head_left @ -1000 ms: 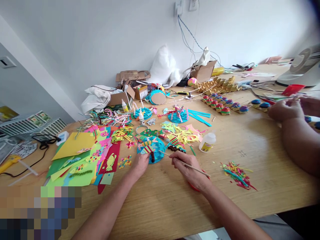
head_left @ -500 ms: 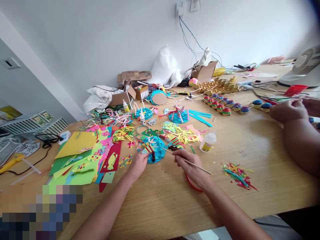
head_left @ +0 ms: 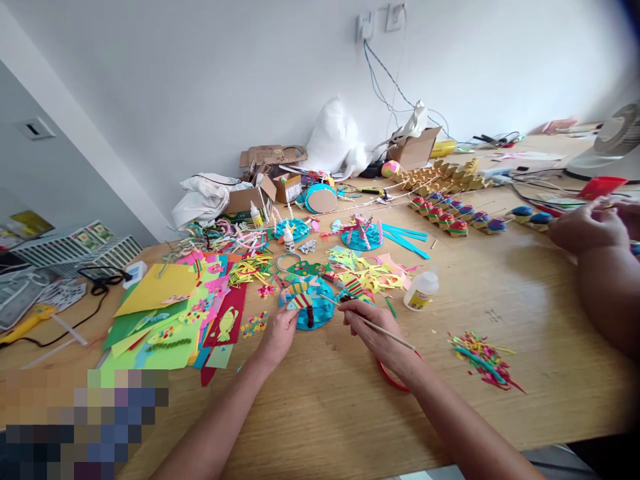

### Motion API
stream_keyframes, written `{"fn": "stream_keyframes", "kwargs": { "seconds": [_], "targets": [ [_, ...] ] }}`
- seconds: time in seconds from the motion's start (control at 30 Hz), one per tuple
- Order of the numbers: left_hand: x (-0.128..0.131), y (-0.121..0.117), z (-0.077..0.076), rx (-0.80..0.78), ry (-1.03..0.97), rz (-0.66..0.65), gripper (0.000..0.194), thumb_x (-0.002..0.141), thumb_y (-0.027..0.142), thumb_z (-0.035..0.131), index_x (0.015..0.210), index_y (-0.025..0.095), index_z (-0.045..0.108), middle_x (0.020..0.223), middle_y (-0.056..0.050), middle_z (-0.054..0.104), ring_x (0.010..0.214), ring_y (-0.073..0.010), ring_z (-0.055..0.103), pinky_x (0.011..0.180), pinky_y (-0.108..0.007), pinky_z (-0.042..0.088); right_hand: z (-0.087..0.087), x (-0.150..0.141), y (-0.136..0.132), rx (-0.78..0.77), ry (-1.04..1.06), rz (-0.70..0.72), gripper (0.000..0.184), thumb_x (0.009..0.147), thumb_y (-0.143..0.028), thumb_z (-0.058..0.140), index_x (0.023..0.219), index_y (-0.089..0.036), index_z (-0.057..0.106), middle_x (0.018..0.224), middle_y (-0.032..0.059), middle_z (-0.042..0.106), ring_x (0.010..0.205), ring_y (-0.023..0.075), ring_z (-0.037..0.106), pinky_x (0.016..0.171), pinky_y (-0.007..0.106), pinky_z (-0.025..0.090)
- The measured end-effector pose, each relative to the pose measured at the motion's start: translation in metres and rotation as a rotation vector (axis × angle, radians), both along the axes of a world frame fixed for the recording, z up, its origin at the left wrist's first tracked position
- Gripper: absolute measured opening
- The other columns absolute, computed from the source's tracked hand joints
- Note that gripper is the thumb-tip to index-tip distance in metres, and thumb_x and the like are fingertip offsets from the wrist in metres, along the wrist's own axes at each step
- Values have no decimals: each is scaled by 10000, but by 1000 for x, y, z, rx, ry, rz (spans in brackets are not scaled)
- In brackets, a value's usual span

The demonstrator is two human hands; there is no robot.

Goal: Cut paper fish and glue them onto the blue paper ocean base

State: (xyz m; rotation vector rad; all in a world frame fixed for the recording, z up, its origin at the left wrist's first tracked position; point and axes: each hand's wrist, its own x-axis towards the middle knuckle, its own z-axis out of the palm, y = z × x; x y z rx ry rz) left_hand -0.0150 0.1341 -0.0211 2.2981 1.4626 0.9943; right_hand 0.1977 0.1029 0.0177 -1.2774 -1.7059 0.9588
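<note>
Between the thumb and fingers of my left hand is a striped paper fish, held over the left part of a round blue base. A dark brown pipe cleaner piece shows beside the fish. My right hand is closed round a thin wooden stick, whose far tip points at the blue base near the fish. Whether the tip touches anything is too small to tell. Another striped paper fish lies just beyond my right hand. Under my right wrist shows a red ring-shaped rim.
A glue bottle stands right of my right hand, near a pile of paper scraps. Coloured paper sheets lie at left. Painted egg-carton pieces sit at the back right. A co-worker's hands work at the right edge.
The camera view has shifted slightly, so the whole scene sits a little lower and further right. Both hands keep their hold on the paper fish and the stick, with little movement.
</note>
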Motion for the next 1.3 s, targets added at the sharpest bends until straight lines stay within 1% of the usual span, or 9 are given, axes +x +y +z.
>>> {"fn": "stream_keyframes", "kwargs": {
  "seconds": [0.17, 0.37, 0.47, 0.57, 0.67, 0.77, 0.93, 1.1, 1.3],
  "targets": [
    [-1, 3, -2, 15, 24, -47, 299, 756, -21, 465, 868, 163, 672, 1002, -83, 666, 895, -203, 631, 779, -325, 518, 3, -5, 11, 60, -112, 3, 288, 827, -306, 385, 894, -166, 628, 651, 12, 589, 560, 108, 534, 511, 207, 398],
    [-2, 5, -5, 59, 57, -118, 415, 765, -25, 411, 1056, 195, 611, 1109, -79, 618, 1034, -206, 573, 880, -365, 478, 7, -7, 17, 259, -312, -31, 295, 863, -305, 368, 857, -171, 631, 707, 31, 628, 614, 124, 560, 580, 225, 391],
    [-4, 7, -11, 61, 112, -108, 401, 768, -17, 405, 1062, 170, 605, 1099, -96, 617, 1053, -210, 560, 890, -376, 474, 24, -5, 15, 357, -524, -119, 377, 898, -334, 301, 796, -172, 625, 712, 48, 600, 642, 138, 545, 587, 240, 366],
    [-6, 10, -15, 86, 183, -92, 366, 772, -1, 413, 1027, 158, 621, 1090, -106, 619, 1071, -225, 547, 880, -392, 484, 52, -3, 11, 451, -703, -139, 422, 904, -375, 279, 754, -188, 627, 785, 66, 574, 723, 159, 526, 619, 253, 364],
    [-6, 11, -17, 114, 213, -90, 379, 776, -4, 403, 1040, 163, 616, 1104, -104, 615, 1103, -226, 525, 902, -407, 471, 76, -5, 15, 560, -727, -140, 379, 896, -344, 321, 743, -173, 623, 939, 93, 573, 838, 184, 513, 719, 282, 373],
    [-4, 11, -17, 107, 227, -97, 379, 775, -9, 405, 1055, 146, 609, 1054, -116, 636, 1106, -230, 521, 895, -401, 474, 84, -14, 30, 470, -684, -21, 305, 898, -266, 327, 850, -168, 611, 941, 75, 583, 795, 152, 540, 693, 251, 385],
    [-3, 9, -17, 64, 208, -104, 393, 767, 1, 416, 1076, 163, 596, 1083, -115, 622, 1073, -234, 539, 852, -396, 491, 76, -36, 57, 357, -774, 145, 226, 837, -217, 449, 991, -205, 615, 1020, 58, 587, 861, 148, 570, 691, 223, 383],
    [-2, 7, -13, 59, 171, -104, 429, 744, -19, 402, 1073, 178, 594, 1123, -113, 593, 1055, -220, 545, 850, -378, 483, 75, -49, 64, 301, -958, 147, 207, 831, -249, 462, 936, -222, 638, 956, 58, 602, 840, 166, 580, 623, 234, 361],
    [-2, 5, -10, 33, 108, -125, 436, 746, -29, 393, 1057, 193, 604, 1081, -98, 609, 1004, -210, 569, 864, -380, 472, 70, -49, 66, 273, -984, 136, 197, 836, -271, 463, 855, -204, 648, 902, 59, 598, 810, 155, 575, 619, 234, 338]
  ]
}}
